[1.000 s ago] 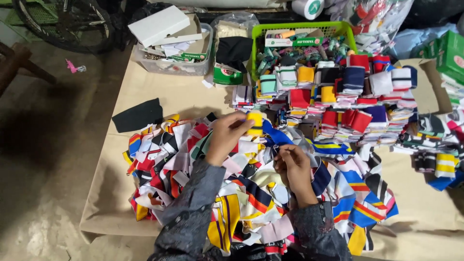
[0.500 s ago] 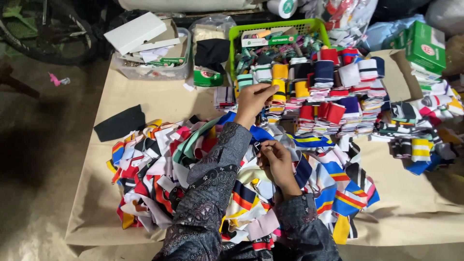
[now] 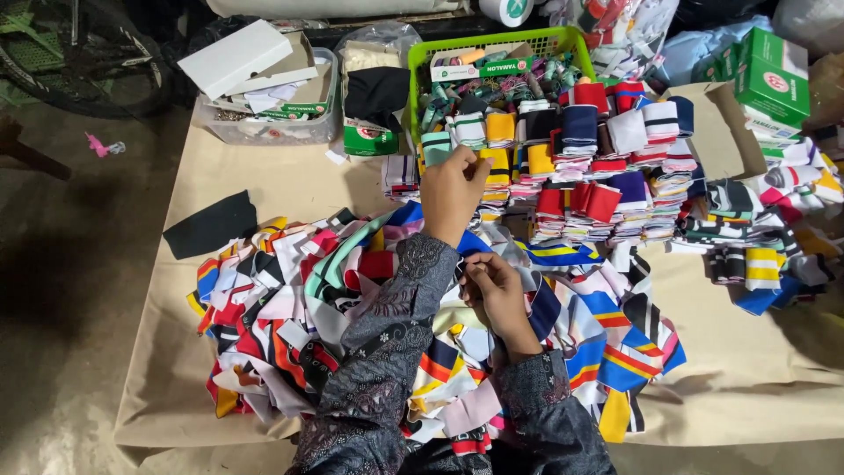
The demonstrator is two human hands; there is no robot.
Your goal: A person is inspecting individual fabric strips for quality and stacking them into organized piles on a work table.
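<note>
Head view: left hand (image 3: 450,189) pinched a yellow strip (image 3: 498,164) onto sorted stacks (image 3: 598,189), right hand (image 3: 492,286) pinching another from the loose pile (image 3: 290,299).

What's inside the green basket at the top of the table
The green basket holds thread spools and a flat box. Folded fabric stacks cover its front, hiding whatever lies deeper.

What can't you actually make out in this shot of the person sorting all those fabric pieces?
- Head view: what the left hand pinches; only a yellow bit shows at its fingertips over the folded stacks.
- Whatever the right hand grips in the loose pile: too small to tell, curled fingers cover it.
- The green basket: its bottom is buried under its contents.
- The bicycle wheel: cut off by the left and top edges.
</note>
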